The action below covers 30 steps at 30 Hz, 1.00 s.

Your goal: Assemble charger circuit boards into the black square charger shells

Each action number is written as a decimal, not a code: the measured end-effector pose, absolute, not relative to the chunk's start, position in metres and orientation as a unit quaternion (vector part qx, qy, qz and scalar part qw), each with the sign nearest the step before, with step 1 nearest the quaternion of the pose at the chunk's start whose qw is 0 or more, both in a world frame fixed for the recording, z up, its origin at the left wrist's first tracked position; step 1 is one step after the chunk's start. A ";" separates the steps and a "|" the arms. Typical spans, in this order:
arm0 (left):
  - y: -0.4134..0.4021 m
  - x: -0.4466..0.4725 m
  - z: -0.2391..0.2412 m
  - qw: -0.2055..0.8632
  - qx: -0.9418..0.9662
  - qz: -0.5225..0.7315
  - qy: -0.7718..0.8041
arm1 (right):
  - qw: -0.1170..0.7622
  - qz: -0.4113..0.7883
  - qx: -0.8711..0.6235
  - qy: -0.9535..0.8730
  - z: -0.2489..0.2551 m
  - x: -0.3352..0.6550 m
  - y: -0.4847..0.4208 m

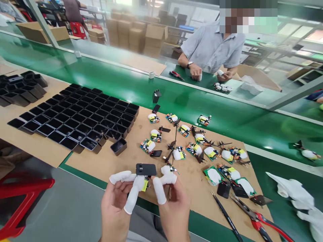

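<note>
Item 1, left hand (116,201): thumb and fingers, in white finger cots (133,199), drawn together in a pinch on item 2.

Item 2, black plastic end plate (148,170): flat, with a small cut-out; raised over the near part of the cardboard sheet (101,164), a circuit board (144,185) with yellow tape just beneath it, mostly hidden by fingers.

Item 3, right hand (175,201): fingers curled, thumb and index near each other, just beside that board; whether it grips anything cannot be told.

Item 4, handling note, by judgement: best to hold the plate by its edges, steady the board by its rim rather than its components, and turn both as one, so that any lead between them is neither pulled nor twisted.

Item 5, populated circuit boards (184,130): spread beyond the hands, several with black plates alongside.

Item 6, black plastic housings (89,144): packed in rows, tops uncovered.

Item 7, red-handled pliers (257,216) and black tweezers (226,215): lying at right; better kept clear of the wrist
</note>
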<state>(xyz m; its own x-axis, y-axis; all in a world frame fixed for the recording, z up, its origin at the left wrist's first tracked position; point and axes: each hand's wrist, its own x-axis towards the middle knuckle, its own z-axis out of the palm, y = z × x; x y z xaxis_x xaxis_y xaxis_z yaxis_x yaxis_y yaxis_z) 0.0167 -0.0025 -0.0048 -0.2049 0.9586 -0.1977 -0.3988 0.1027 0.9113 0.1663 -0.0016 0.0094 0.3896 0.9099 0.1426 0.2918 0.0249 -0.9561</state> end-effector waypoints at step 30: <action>0.065 -0.018 -0.007 0.228 0.447 0.481 0.719 | 0.571 0.527 -0.515 -0.362 0.008 0.211 -0.004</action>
<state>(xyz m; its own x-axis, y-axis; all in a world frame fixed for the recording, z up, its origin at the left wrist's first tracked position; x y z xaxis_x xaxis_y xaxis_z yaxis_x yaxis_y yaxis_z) -0.0177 0.0650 -0.0069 -0.4958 0.8624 0.1019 0.4230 0.1373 0.8957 0.2105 -0.0038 0.0076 0.1823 0.9748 -0.1289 -0.2288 -0.0855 -0.9697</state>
